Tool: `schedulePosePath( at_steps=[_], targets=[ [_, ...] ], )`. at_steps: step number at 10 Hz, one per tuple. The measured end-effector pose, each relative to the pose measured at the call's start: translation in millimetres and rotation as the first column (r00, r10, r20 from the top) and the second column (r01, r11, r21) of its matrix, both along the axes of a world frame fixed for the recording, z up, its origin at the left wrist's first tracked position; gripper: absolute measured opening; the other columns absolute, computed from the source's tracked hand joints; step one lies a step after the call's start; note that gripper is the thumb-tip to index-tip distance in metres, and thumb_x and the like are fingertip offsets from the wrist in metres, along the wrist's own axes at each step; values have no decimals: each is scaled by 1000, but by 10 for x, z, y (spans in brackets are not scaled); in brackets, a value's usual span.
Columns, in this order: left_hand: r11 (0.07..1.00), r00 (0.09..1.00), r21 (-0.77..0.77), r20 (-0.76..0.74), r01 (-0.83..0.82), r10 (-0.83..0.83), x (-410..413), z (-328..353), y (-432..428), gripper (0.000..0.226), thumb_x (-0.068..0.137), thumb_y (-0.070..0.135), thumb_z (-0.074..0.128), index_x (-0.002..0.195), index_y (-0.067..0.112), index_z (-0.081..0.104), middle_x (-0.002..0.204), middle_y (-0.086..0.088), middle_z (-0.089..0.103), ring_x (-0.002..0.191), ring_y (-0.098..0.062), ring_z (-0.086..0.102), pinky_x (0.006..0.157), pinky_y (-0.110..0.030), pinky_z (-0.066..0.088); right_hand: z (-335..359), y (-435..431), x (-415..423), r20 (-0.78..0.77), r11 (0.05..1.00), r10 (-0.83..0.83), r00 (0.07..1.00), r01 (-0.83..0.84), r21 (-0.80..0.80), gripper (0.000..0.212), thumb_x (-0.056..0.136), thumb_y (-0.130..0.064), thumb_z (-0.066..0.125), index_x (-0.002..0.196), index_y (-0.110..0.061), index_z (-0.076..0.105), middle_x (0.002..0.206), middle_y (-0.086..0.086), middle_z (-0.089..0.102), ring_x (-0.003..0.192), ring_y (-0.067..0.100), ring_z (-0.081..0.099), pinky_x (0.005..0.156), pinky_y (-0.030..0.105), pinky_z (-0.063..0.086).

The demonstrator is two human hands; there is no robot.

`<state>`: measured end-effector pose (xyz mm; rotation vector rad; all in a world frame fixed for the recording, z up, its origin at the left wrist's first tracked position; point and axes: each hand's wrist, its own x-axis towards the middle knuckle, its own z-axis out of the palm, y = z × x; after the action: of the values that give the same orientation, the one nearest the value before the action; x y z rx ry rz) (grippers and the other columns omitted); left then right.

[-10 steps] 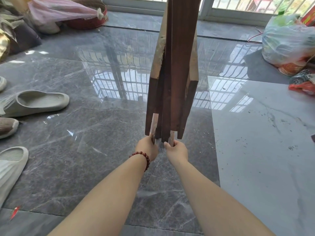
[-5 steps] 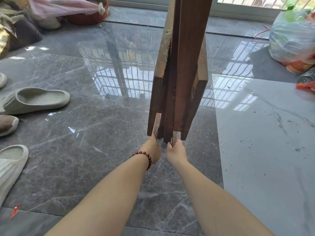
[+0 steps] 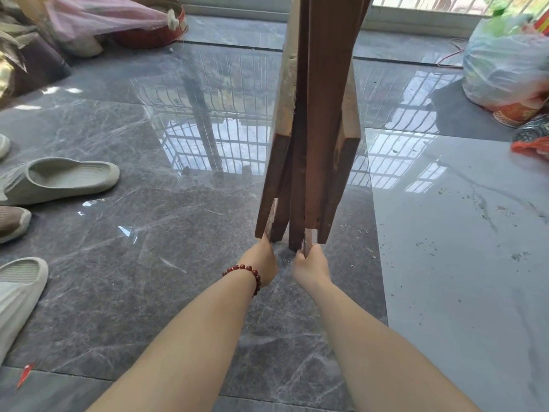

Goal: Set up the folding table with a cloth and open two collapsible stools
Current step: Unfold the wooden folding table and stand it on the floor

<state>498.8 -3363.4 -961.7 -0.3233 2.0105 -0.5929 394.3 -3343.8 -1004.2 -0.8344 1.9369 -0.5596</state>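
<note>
Upright on tiles, folded brown table [image 3: 322,114]

Folding table [image 3: 320,120]: dark brown wood, folded shut, upright on grey tile floor, slats bunched together.

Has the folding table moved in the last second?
Yes, slightly: the right edge of the folding table swung right, toward the seam of the pale tile; its foot barely shifted.
</note>
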Motion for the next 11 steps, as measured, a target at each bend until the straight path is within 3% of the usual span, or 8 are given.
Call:
schedulePosePath(
  at_steps=[3,5,6,7,8,9,10,11],
  targets=[
    [1000,991,12,136,5,-7,201,-126,-38,37,95,29,52,124,6,56,131,-13,54,122,-39,48,94,-68,36,34,17,-79,-32,1000,16,999,-16,-4,20,100,-18,38,115,-7,43,99,9,51,86,24,52,68,32,40],
    [994,992,43,87,-98,94,194,-18,-28,38,95,31,53,124,7,55,129,-10,55,120,-34,50,94,-63,40,24,-4,-54,-41,1000,17,999,-16,16,25,99,-19,40,120,-7,43,113,14,57,102,31,57,77,35,44],
    [968,970,83,-40,-236,240,204,-87,-33,35,91,32,59,117,8,59,113,-6,60,113,-30,55,82,-57,46,25,-40,-74,-12,999,-6,1000,6,39,29,98,-19,43,123,-6,45,116,14,57,106,31,56,76,29,40],
    [376,198,542,-358,-752,912,125,-149,-3,36,91,16,53,126,6,49,99,-9,57,105,-29,58,84,-47,46,-16,-111,-103,56,998,-40,998,36,59,20,93,-13,46,112,-8,50,100,10,57,92,26,55,71,29,40],
    [-89,-668,898,-252,-432,700,151,-170,-53,36,90,10,46,124,5,36,107,-18,60,97,-35,60,82,-43,49,-47,-171,-108,190,990,-128,973,113,84,9,85,-9,46,92,-8,52,73,5,50,62,18,47,52,26,35],
    [-128,-728,920,-201,-370,656,115,-226,-75,28,91,11,47,117,7,38,106,-17,57,96,-33,59,85,-44,51,-47,-181,-83,281,975,-219,934,202,89,14,83,-8,49,70,-14,47,60,3,42,49,14,36,45,26,27],
    [-82,-726,912,-263,-402,635,104,-277,-90,26,95,12,44,118,0,38,110,-22,57,94,-33,57,82,-39,45,-31,-163,-66,299,966,-259,918,240,99,17,83,-10,54,68,-15,48,55,2,39,47,14,34,44,25,26],
    [93,-512,824,-431,-558,743,133,-396,-100,38,95,10,43,129,-4,33,118,-24,56,106,-36,56,75,-29,44,-5,-147,-79,353,954,-300,886,269,135,15,84,-10,54,70,-12,49,51,1,35,44,13,29,42,24,22]
  ],
)
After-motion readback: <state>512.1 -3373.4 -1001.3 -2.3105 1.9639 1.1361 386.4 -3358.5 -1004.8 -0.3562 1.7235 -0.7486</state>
